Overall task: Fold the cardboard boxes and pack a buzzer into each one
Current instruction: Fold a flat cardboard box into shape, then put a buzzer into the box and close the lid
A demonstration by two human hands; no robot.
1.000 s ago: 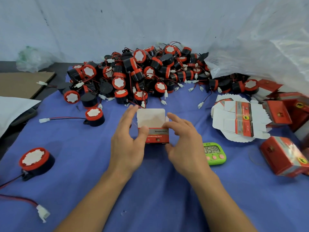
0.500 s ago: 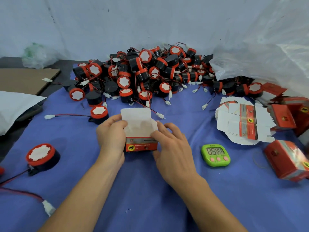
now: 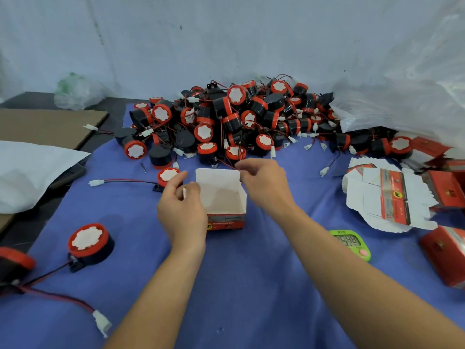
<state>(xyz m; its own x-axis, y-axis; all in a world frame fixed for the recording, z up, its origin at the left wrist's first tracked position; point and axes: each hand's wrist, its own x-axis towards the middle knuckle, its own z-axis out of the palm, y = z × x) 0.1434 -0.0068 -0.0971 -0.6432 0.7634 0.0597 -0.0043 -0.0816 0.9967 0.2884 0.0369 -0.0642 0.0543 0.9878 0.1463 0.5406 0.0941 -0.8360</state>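
Note:
A small red and white cardboard box (image 3: 222,197) stands open-topped on the blue cloth at the centre, its white lid flap up at the back. My left hand (image 3: 182,210) grips its left wall, thumb over the rim. My right hand (image 3: 264,183) pinches the flap's upper right corner. A big pile of black and red buzzers (image 3: 234,119) with red and black wires lies just behind the box. One loose buzzer (image 3: 167,175) sits behind my left hand, another buzzer (image 3: 88,244) lies at the near left.
A fanned stack of flat box blanks (image 3: 387,197) lies at the right, with folded red boxes (image 3: 445,253) around it. A green timer (image 3: 351,243) sits under my right forearm. A clear plastic bag (image 3: 402,96) looms at the back right; brown cardboard (image 3: 45,124) and white sheeting (image 3: 27,170) lie left.
The box has been opened up into a cube with its lid flap raised. My right hand rose from the box's right side to the flap's corner; my left hand stayed on the left wall.

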